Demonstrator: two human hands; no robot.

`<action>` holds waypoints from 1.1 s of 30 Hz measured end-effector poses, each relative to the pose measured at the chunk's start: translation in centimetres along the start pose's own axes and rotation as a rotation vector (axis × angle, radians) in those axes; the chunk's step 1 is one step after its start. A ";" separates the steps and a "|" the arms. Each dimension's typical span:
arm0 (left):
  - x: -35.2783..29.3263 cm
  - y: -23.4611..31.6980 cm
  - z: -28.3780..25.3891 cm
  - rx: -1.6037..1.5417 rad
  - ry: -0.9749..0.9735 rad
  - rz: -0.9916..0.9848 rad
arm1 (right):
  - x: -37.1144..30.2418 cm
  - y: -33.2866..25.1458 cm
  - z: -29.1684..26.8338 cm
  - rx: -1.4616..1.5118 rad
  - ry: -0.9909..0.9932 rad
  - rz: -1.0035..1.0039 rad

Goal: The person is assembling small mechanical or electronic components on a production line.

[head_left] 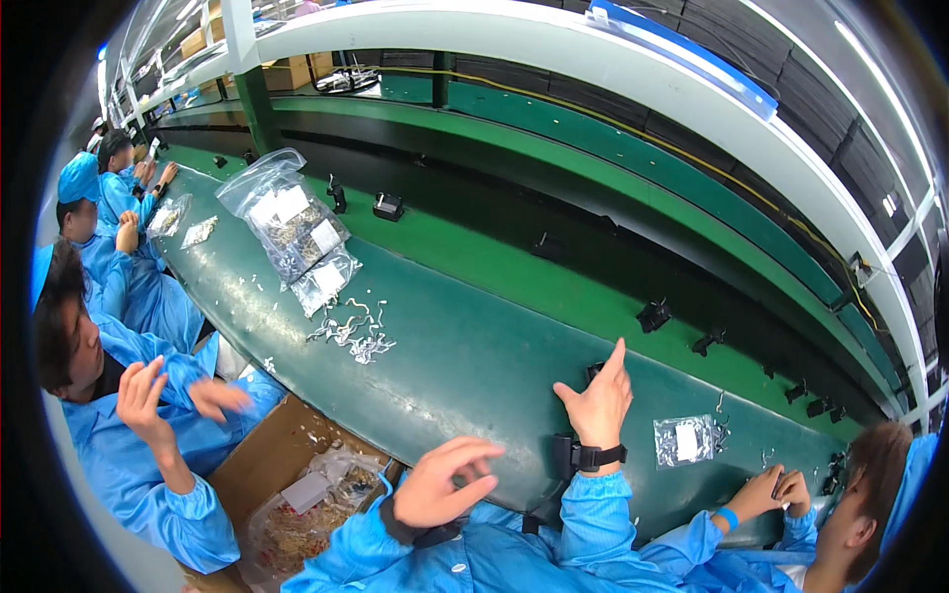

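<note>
The right hand (596, 398) rested on the green bench (465, 356), fingers spread, empty, beside a small black part (593, 372). The left hand (442, 484) hovered near the bench edge, fingers loosely curled, holding nothing visible.

I see bright blue smock sleeves with gathered elastic cuffs on both my arms. A black strap with a small black box wraps my right wrist (589, 457); a dark band sits on my left wrist (403, 529).
</note>
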State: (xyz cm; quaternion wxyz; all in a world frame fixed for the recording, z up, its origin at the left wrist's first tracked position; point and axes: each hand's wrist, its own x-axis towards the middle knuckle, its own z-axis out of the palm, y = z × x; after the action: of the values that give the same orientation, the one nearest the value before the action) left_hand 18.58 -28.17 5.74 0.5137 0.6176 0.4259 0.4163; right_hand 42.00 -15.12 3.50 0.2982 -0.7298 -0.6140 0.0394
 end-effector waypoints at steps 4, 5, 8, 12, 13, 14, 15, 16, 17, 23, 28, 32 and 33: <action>6.2 -5.5 1.0 -0.289 0.069 -0.127 | 0.3 0.5 2.4 0.277 -0.056 -0.006; 7.4 -6.7 0.8 -0.294 0.075 -0.127 | 0.5 -0.3 2.9 0.388 -0.086 -0.068; 10.1 -7.9 -0.9 -0.579 0.141 -0.270 | 0.3 -5.0 2.6 0.641 -0.208 -0.225; 11.9 -11.0 -1.6 -0.725 0.214 0.098 | -0.1 -8.7 2.7 0.760 -0.514 -0.556; 11.5 -11.9 -1.9 -0.718 0.235 0.086 | -0.1 -9.4 2.1 0.806 -0.587 -0.568; 11.2 -11.4 -2.4 -0.814 0.241 0.034 | 0.2 -10.1 0.9 0.813 -0.556 -0.566; 11.1 -10.4 -2.6 -0.912 0.246 -0.017 | 0.8 -10.4 -0.3 0.819 -0.525 -0.561; 11.0 -9.1 -2.2 -0.907 0.322 0.024 | 2.0 -10.0 -0.2 0.743 -0.298 -0.722; 10.8 -8.7 -2.3 -0.883 0.360 0.025 | 2.2 -9.3 0.1 0.861 -0.294 -0.613; 9.5 -6.6 -1.6 -0.901 0.349 0.161 | 2.8 -7.6 -3.4 1.307 -0.945 -0.112; 7.6 -3.7 -1.7 -0.751 0.315 0.119 | 3.3 -8.4 -4.5 1.037 -1.092 -0.244; 6.7 -2.5 -2.4 -0.575 0.340 0.063 | 3.1 -8.4 -5.1 0.957 -1.134 -0.278; 6.4 -2.1 -2.4 -0.572 0.341 0.061 | 3.0 -8.4 -5.1 0.961 -1.135 -0.278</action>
State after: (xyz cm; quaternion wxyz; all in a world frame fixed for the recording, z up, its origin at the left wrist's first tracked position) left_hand 17.92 -21.12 4.43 0.5749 0.3821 0.3532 0.6315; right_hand 37.55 -13.78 12.71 0.2237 -0.3031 -0.6748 0.6346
